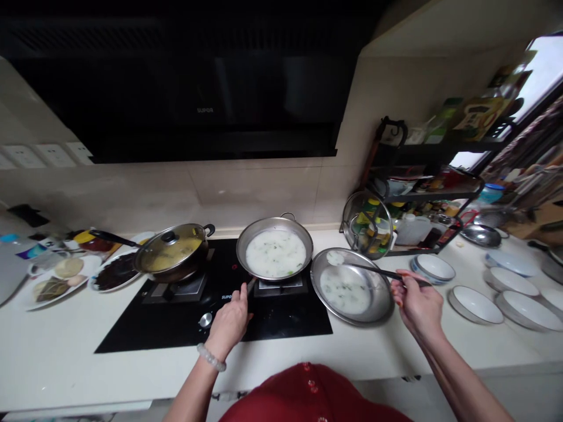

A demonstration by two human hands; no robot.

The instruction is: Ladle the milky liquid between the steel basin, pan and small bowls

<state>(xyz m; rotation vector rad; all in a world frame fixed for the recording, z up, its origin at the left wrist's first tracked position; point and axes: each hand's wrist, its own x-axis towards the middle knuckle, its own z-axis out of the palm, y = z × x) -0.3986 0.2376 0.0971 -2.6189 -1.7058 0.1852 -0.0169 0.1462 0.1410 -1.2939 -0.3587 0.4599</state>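
My right hand (417,302) is closed around the dark handle of a ladle (369,269). Its bowl, holding some white liquid, is over the left rim of a wide metal basin (385,302). White soup with green bits (345,290) lies in that basin. Left of it, a metal wok (243,253) sits on the right burner with more of the same soup (276,252). At the wok's front, my left hand (231,322) grips its handle (251,286); the fingers partly cover it. The stove knob (205,320) is beside that hand.
A lidded pan (173,249) of yellowish food occupies the left burner. Plates of food (94,264) are further left. A glass lid (368,225) leans on a black spice rack (422,196). Several bowls (477,305) stand at right. The range hood (197,88) hangs overhead.
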